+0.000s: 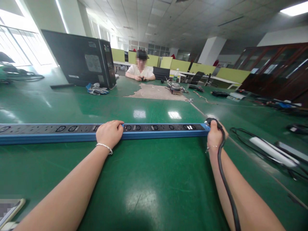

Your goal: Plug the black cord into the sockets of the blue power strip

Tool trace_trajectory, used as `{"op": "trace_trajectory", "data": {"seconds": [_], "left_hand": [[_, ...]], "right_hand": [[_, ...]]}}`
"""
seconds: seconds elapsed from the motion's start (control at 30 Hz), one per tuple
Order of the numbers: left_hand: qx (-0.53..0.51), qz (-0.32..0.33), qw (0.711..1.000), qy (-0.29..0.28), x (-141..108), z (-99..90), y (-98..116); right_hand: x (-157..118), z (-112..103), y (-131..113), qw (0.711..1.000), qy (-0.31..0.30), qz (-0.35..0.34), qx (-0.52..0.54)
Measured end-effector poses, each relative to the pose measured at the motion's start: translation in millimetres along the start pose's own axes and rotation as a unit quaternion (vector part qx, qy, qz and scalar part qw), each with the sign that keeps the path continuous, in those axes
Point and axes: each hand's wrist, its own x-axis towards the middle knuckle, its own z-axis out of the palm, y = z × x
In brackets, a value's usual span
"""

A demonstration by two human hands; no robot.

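A long blue power strip [154, 134] with a row of black sockets lies across the green table [149, 179]. My left hand [109, 134] is wrapped over the strip, its fingers on the far side hidden from view. At the strip's right end, my right hand [215, 134] grips a thick black cable [223, 170] near where it meets the end. The cable runs down over my right forearm. Bracelets show on both wrists.
Across the table sits a person [141, 69]. A black computer case [79, 61] and gloves [97, 89] are at the back left. To the right lie a white bar [274, 151] and loose black cables [240, 136]. A phone [11, 211] rests at the lower left.
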Motion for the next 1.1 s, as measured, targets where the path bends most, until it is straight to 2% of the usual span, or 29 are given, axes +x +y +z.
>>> {"op": "trace_trajectory", "data": {"seconds": [0.07, 0.23, 0.4, 0.6, 0.8, 1.1], "left_hand": [[-0.002, -0.001, 1.000, 0.002, 0, -0.1, 0], [-0.002, -0.004, 1.000, 0.000, 0, -0.2, 1], [-0.005, -0.007, 1.000, -0.001, 0, 1.0, 0], [-0.011, 0.001, 1.000, 0.009, 1, 3.0, -1], [-0.009, 0.004, 1.000, 0.012, 1, 3.6, -1], [-0.014, 0.000, 1.000, 0.003, 0, 2.5, -1]], "right_hand": [[-7, 4, -16, 1.000, -0.023, -0.019, 0.009], [-30, 23, -54, 0.985, -0.163, -0.048, 0.029], [-41, 31, -62, 0.969, -0.236, -0.070, -0.012], [-44, 29, -65, 0.956, -0.270, -0.074, -0.094], [-49, 28, -69, 0.949, -0.266, -0.085, -0.150], [-60, 20, -72, 0.928, -0.268, -0.159, -0.206]]}}
